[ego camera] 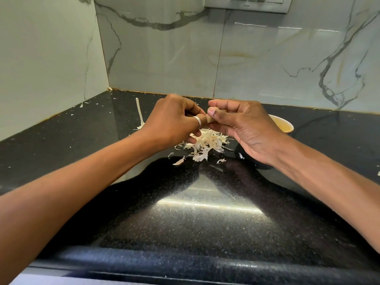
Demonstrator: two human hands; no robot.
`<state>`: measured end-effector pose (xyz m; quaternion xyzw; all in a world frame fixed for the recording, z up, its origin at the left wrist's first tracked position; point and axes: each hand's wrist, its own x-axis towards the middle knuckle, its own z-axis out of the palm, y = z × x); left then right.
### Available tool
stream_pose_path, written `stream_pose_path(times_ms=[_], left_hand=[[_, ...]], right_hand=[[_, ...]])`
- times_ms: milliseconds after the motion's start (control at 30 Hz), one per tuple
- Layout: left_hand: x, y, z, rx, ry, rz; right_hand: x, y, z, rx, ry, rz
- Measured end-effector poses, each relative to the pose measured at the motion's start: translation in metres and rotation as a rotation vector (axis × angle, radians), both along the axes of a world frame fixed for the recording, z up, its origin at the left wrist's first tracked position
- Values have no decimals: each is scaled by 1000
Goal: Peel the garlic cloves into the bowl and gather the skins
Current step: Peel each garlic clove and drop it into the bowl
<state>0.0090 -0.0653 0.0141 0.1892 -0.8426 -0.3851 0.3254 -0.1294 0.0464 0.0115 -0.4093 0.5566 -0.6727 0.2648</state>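
Step in hand: peeling. One garlic clove [209,119] is held between both hands above the bench [195,202], over the pile of skins [205,144]. The fingers [192,112] of the left hand [174,120] are curled round the clove's left end. The right hand [244,128] pinches its right end, thumb on top. How much skin is left on the clove cannot be told. The pile lies just below the hands, with loose flakes scattered around it. The bowl [287,122] stands to the right, partly hidden behind the right hand; its contents are not seen. Judged next: any skin left is to be stripped onto the pile, then the clove carried right to the bowl.
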Motion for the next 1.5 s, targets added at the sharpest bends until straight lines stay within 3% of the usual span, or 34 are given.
stream_pose_path(times_ms=[367, 633, 900, 1167, 1500], left_hand=[[0, -2, 2, 194, 23, -32], [2, -4, 5, 221, 37, 12], [3, 1, 4, 25, 79, 55], [2, -4, 3, -151, 90, 233], [1, -8, 0, -289, 77, 225]], right_hand=[[-1, 0, 2, -29, -74, 8], [-1, 2, 3, -38, -108, 45], [-1, 2, 3, -59, -97, 16], [-1, 1, 3, -61, -94, -12], [1, 2, 4, -54, -66, -19]])
